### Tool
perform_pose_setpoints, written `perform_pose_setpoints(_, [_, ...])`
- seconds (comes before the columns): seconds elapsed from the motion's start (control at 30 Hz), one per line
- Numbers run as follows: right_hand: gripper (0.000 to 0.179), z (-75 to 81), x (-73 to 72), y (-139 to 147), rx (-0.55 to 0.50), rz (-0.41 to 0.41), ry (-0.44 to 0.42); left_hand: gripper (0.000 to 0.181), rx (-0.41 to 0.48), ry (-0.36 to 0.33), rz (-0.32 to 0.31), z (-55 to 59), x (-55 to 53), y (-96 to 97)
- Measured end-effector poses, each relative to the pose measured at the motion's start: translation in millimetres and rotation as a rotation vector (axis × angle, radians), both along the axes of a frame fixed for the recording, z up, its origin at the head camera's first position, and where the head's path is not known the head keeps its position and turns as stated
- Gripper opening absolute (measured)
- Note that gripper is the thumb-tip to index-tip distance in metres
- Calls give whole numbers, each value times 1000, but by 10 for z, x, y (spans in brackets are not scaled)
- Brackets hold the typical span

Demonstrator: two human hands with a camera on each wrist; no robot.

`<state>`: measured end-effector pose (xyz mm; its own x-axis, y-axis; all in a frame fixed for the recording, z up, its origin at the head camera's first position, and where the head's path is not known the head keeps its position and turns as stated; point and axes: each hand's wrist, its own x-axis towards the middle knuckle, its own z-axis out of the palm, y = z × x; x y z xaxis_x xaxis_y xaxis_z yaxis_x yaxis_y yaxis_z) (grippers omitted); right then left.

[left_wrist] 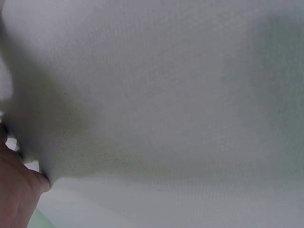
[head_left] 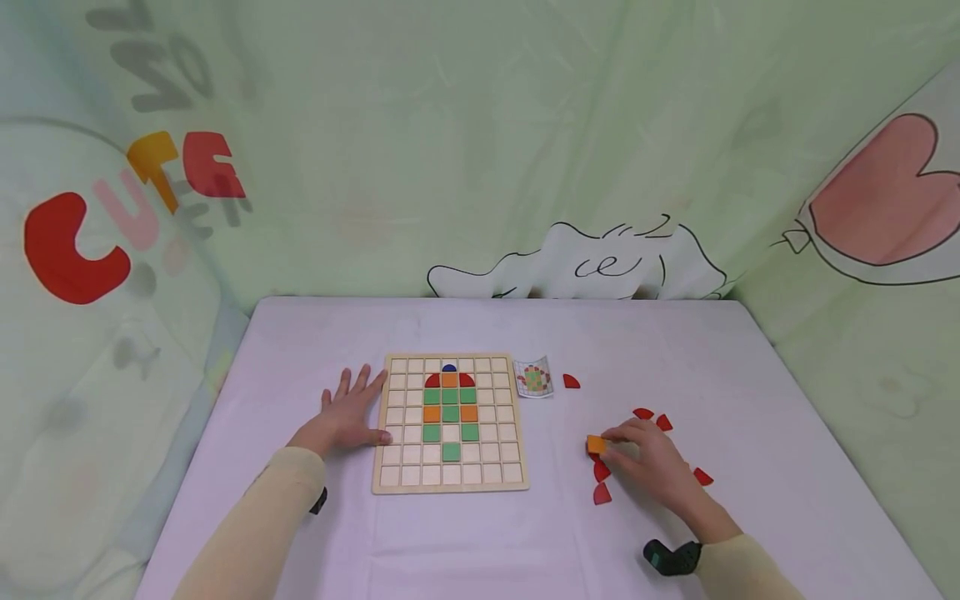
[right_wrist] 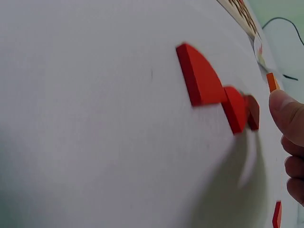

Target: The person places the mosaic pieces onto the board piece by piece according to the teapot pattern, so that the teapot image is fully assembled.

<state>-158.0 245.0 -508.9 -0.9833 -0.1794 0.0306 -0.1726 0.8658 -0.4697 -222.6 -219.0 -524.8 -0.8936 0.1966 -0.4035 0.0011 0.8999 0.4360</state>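
Note:
Between thumb and fingers my right hand (head_left: pixel 651 463) pinches an orange square tile (head_left: pixel 596 444), held above several red quarter-circle pieces (head_left: pixel 602 493). The right wrist view also has the orange tile (right_wrist: pixel 272 82) at the thumb tip, with red pieces (right_wrist: pixel 202 78) on the cloth beyond. My left hand (head_left: pixel 349 417) lies with fingers spread at the left edge of a wooden grid board (head_left: pixel 390 477). Green, orange, red and blue pieces fill some of the board's middle squares. In the left wrist view only part of the left hand (left_wrist: pixel 19 192) appears, at the lower left.
A small picture card (head_left: pixel 534 377) with a coloured pattern lies against the board's right edge. One red quarter-circle (head_left: pixel 572 382) sits beside the card, and another (head_left: pixel 702 477) lies right of my right hand. A pale cloth covers the table (head_left: pixel 465 550); printed fabric (head_left: pixel 480 150) hangs behind.

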Motion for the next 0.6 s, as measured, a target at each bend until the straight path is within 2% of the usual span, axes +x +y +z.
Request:
perform_pose_setpoints(0.17, [25,-12,-60,-191,-7,37,-12,114,0,4,1,-4,4,1])
perform_pose_setpoints(0.47, [24,-3,-137,-571,-16,92,-48,113,1,-24,-2,115,28,21])
perform_pose_setpoints(0.6, [24,-27,-163,-742,-30,145,-34,113,-6,-19,2,81,14,21])
